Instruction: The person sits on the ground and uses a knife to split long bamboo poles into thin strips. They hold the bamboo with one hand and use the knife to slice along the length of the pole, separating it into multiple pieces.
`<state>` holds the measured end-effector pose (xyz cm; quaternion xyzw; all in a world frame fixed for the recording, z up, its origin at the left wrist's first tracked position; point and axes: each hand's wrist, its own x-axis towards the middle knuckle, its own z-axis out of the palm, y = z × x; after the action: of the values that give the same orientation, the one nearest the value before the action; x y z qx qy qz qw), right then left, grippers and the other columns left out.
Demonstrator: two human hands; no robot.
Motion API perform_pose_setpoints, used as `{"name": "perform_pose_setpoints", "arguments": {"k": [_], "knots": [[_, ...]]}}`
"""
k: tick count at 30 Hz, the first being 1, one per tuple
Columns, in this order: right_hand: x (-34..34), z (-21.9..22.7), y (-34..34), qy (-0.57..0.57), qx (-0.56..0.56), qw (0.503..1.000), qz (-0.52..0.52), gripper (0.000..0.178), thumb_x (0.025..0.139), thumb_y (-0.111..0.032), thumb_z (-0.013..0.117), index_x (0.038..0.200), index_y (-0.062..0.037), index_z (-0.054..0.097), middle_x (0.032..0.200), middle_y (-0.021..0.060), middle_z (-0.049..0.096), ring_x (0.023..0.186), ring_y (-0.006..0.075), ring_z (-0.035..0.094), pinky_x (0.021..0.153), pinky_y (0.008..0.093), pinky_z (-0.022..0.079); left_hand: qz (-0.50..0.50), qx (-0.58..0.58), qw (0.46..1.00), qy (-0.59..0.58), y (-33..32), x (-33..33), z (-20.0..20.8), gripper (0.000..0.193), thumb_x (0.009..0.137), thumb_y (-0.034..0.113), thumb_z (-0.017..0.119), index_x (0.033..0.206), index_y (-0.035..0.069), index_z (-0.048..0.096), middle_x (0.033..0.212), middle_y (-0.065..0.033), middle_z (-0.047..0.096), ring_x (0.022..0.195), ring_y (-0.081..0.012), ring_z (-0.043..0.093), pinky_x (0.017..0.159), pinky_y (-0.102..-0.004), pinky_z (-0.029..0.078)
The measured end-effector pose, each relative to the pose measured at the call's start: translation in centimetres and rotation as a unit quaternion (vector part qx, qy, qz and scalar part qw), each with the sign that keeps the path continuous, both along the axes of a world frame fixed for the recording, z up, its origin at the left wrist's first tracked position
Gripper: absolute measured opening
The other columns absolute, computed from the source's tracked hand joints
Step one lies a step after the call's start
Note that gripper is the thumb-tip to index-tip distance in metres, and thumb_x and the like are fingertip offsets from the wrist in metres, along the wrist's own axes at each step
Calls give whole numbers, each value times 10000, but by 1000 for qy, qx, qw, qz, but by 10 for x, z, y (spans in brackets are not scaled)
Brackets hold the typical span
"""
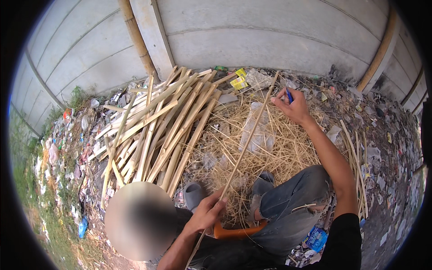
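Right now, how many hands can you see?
2: the left hand, lower centre, gripping a thin strip, and the right hand, farther up and to the right, holding a blue object. The blurred patch could hide others.

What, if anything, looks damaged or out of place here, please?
Clear plastic lies among the pale shavings, behind the strip in the left hand, and a blue packet beside the trousers; both look like stray litter. The trousers seem torn near one knee.

the long strip (249, 135) looks like matt wood, the wall (270, 47) like smooth concrete, the trousers (292, 193) like rough, matt cloth.
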<state>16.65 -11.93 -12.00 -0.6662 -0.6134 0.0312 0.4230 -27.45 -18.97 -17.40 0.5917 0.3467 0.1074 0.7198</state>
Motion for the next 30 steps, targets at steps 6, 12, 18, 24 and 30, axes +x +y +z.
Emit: {"name": "perform_pose_setpoints", "arguments": {"k": [6, 12, 18, 24, 30], "knots": [[-14, 11, 3, -125, 114, 985, -42, 415, 845, -390, 832, 991, -16, 725, 753, 100, 655, 647, 232, 635, 602, 368, 497, 6, 62, 998, 26, -2, -1, -2, 581, 1036, 276, 580, 1538, 28, 429, 810, -31, 599, 734, -94, 528, 688, -285, 476], [-8, 13, 1, -186, 78, 979, -38, 318, 904, -289, 776, 1021, -3, 702, 839, 120, 687, 688, 301, 656, 656, 386, 524, 6, 95, 995, 33, -3, -2, 3, 586, 1024, 267, 600, 1528, 15, 441, 882, -57, 638, 791, -89, 535, 736, -276, 478], [1, 5, 3, 37, 80, 994, -61, 238, 936, -169, 704, 1094, -1, 643, 891, 105, 735, 673, 208, 642, 653, 347, 504, 4, 101, 995, 19, -4, 0, 2, 579, 1021, 259, 604, 1508, -15, 452, 1170, -169, 679, 1043, -144, 611, 937, -305, 484], [-15, 22, -5, 4, 45, 998, -32, 223, 916, -169, 708, 1049, 5, 667, 893, 117, 723, 691, 211, 645, 669, 344, 504, 2, 87, 996, 21, -5, 0, 5, 567, 1014, 244, 620, 1485, -36, 469, 1398, -235, 603, 1220, -197, 592, 1040, -342, 457], [1, 8, -1, -161, 62, 985, -8, 208, 896, -174, 747, 1012, -4, 720, 935, 146, 701, 767, 328, 671, 709, 385, 523, 0, 113, 993, 15, -4, 1, 4, 563, 1011, 242, 629, 1472, -45, 481, 1391, -233, 610, 1226, -203, 592, 1045, -341, 456]]}}
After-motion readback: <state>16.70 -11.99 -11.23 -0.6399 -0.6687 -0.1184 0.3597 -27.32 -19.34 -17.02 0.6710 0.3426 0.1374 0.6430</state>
